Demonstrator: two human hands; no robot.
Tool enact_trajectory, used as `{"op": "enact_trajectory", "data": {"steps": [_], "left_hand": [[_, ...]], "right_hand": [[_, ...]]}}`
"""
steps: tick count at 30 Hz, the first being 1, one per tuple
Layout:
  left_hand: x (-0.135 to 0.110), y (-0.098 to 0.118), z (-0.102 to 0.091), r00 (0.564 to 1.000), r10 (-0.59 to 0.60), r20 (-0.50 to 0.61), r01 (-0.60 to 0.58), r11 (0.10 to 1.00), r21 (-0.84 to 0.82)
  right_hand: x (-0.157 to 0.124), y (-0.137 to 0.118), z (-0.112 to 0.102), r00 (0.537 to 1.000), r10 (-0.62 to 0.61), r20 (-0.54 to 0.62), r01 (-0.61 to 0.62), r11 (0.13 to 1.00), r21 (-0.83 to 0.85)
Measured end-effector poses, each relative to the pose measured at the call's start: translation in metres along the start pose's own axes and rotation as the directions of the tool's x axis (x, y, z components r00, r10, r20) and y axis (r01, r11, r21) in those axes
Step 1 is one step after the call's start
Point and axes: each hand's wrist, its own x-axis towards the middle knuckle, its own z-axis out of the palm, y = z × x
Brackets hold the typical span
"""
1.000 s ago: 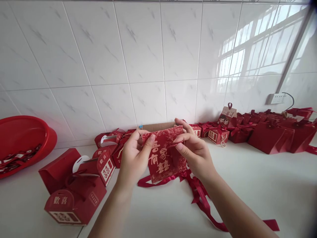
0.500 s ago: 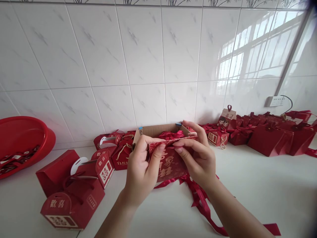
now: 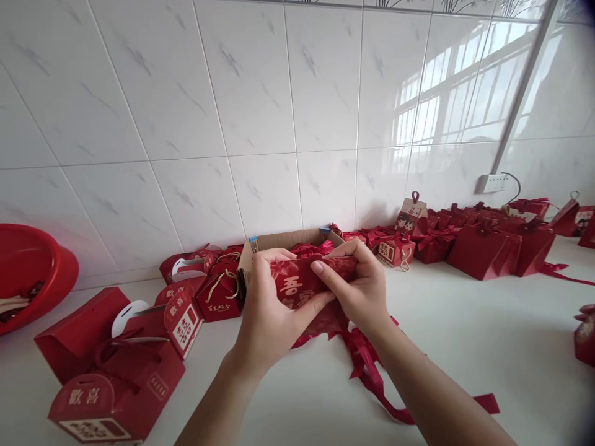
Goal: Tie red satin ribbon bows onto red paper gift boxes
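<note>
Both my hands grip a red fabric pouch (image 3: 297, 282) with gold characters, held above the white counter (image 3: 465, 347). My left hand (image 3: 267, 310) wraps its fingers round the pouch's left side, thumb under it. My right hand (image 3: 356, 285) pinches the pouch's top edge from the right. The pouch looks bunched up between them. Right behind it stands an open cardboard box (image 3: 283, 240) with red items inside. Red ribbons (image 3: 372, 371) trail on the counter under my right forearm.
Red paper gift boxes (image 3: 121, 365) stand at the front left, several more (image 3: 483, 248) line the tiled wall at the right. A red plastic basin (image 3: 32, 272) sits at the far left. A wall socket (image 3: 490, 183) is at the right.
The pouch was held flat with its characters facing me; now my hands have closed together and gathered it up. The view has shifted to the right.
</note>
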Motion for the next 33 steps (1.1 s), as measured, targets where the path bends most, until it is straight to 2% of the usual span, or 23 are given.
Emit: {"op": "enact_trajectory", "data": {"steps": [2, 6, 10, 12, 15, 18, 21, 23, 29, 31, 33], "left_hand": [[0.001, -0.003, 0.004, 0.999, 0.005, -0.036, -0.003, 0.998, 0.063], [0.003, -0.005, 0.006, 0.998, -0.007, -0.060, 0.012, 0.996, 0.088], [0.005, -0.006, 0.006, 0.996, -0.041, -0.083, 0.046, 0.997, 0.058], [0.005, -0.006, 0.003, 0.996, -0.084, -0.042, 0.085, 0.996, 0.008], [0.007, -0.005, -0.005, 0.984, -0.157, 0.087, 0.161, 0.986, -0.042], [0.009, 0.000, -0.014, 0.960, -0.232, 0.155, 0.235, 0.972, -0.003], [0.011, 0.006, -0.021, 0.951, -0.280, 0.133, 0.266, 0.957, 0.113], [0.011, 0.008, -0.024, 0.958, -0.261, 0.116, 0.240, 0.956, 0.171], [0.013, 0.005, -0.035, 0.998, -0.056, 0.015, 0.047, 0.932, 0.359], [0.015, 0.004, -0.040, 0.998, -0.066, -0.018, 0.068, 0.908, 0.413], [0.015, 0.001, -0.047, 0.986, -0.156, -0.052, 0.163, 0.883, 0.441]], "right_hand": [[0.001, 0.002, 0.001, 0.999, 0.033, 0.012, -0.033, 0.999, 0.008], [0.002, 0.005, 0.003, 0.996, 0.074, 0.041, -0.075, 0.997, 0.029], [0.001, 0.007, 0.004, 0.998, 0.048, 0.041, -0.050, 0.998, 0.037], [0.002, 0.008, 0.003, 0.999, 0.030, 0.039, -0.031, 0.999, 0.025], [0.003, 0.011, 0.001, 0.999, -0.005, 0.035, 0.005, 1.000, -0.009], [0.005, 0.013, 0.000, 0.995, -0.073, 0.065, 0.076, 0.996, -0.053], [0.007, 0.014, -0.001, 0.986, -0.130, 0.106, 0.140, 0.986, -0.093], [0.007, 0.014, 0.000, 0.981, -0.154, 0.117, 0.166, 0.981, -0.105], [0.007, 0.011, -0.002, 0.966, -0.172, 0.193, 0.203, 0.968, -0.151], [0.009, 0.010, -0.004, 0.963, -0.149, 0.223, 0.185, 0.971, -0.150], [0.011, 0.010, -0.008, 0.963, -0.130, 0.235, 0.167, 0.976, -0.143]]}}
